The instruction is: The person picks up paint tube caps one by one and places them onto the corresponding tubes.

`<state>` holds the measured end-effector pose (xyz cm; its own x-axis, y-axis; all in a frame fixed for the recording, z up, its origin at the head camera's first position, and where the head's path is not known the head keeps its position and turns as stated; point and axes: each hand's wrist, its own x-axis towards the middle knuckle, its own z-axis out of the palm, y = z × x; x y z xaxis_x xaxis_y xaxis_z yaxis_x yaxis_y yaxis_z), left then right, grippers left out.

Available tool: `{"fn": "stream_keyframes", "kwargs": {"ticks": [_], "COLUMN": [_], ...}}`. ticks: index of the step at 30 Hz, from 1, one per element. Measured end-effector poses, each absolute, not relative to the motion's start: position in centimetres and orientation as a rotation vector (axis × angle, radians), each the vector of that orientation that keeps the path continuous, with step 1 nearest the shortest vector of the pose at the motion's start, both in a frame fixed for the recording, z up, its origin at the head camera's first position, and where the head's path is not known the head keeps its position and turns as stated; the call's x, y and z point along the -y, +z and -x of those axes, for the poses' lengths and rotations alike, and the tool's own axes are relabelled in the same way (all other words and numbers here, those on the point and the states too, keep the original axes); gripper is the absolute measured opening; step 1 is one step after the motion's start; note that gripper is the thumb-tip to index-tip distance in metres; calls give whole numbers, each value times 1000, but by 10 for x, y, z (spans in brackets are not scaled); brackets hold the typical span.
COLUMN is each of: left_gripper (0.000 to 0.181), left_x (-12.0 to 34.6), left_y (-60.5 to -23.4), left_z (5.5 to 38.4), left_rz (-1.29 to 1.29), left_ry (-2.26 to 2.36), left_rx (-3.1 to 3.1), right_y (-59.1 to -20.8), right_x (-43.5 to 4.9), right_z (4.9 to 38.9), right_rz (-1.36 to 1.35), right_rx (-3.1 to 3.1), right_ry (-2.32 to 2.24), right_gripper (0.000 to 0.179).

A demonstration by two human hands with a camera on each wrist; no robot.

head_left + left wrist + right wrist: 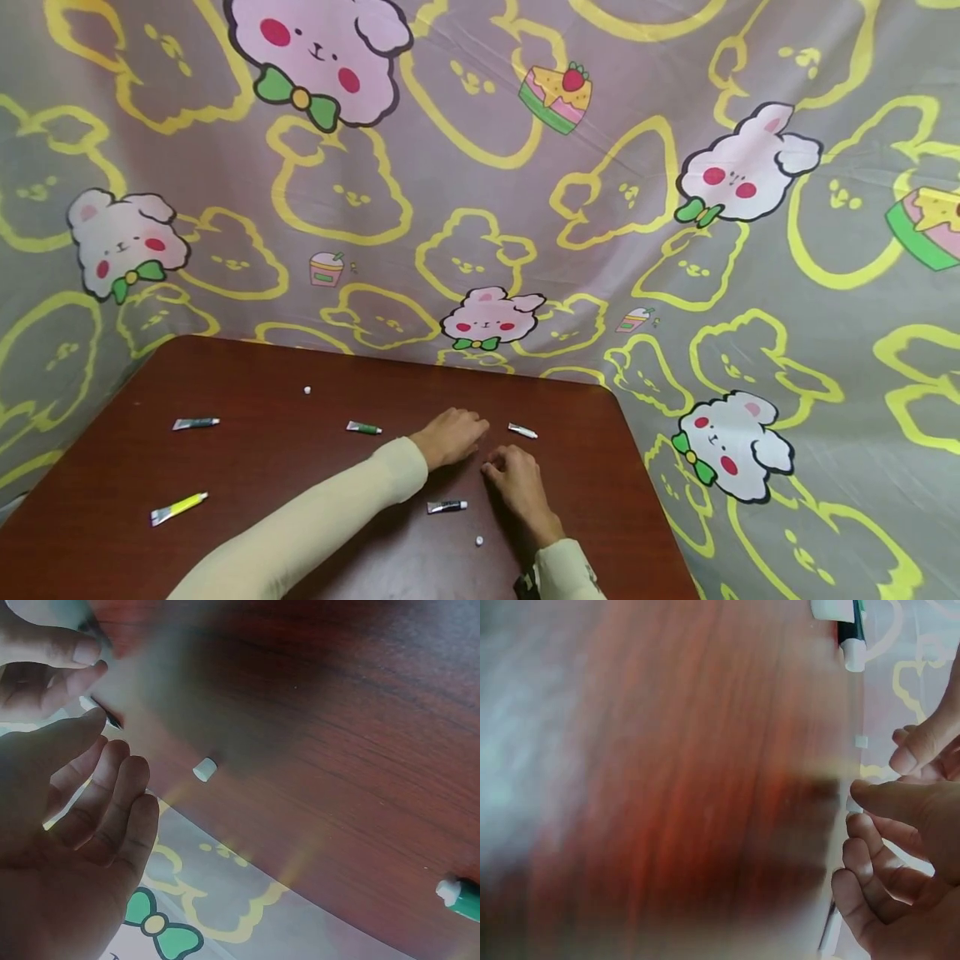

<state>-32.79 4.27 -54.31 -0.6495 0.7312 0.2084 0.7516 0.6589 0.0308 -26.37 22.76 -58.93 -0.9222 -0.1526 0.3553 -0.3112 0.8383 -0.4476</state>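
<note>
Left fingers point(141, 825) curve loosely, empty, while the right fingers' point(859, 861) hold cannot be told — a light pinch should suit the white tube point(522, 431), beyond and right of the black tube point(447, 507).

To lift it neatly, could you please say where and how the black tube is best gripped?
Probably by its middle, pinched across from above: the black tube lies flat on the table, with a flattened silver tail and a small white end. The right hand is off that white end.
</note>
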Motion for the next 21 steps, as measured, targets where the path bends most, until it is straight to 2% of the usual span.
{"fn": "stream_keyframes", "kwargs": {"ticks": [6, 13, 16, 21], "left_gripper": [21, 21, 22, 22], "left_x": [-48, -55, -57, -61], "left_y": [-541, -541, -543, -545], "left_z": [337, 344, 345, 348], "left_rz": [1205, 1197, 1209, 1216], "left_ry": [-192, -221, -231, -237], "left_rx": [2722, 2720, 2696, 2674], "right_y": [-585, -641, -635, -599], "right_x": [-239, -278, -280, -273], "right_z": [263, 287, 279, 257], "right_rz": [-362, -478, -469, -466], "right_rx": [2655, 2510, 2502, 2506], "right_ry": [743, 718, 740, 763], "right_gripper": [10, 13, 13, 14]}}
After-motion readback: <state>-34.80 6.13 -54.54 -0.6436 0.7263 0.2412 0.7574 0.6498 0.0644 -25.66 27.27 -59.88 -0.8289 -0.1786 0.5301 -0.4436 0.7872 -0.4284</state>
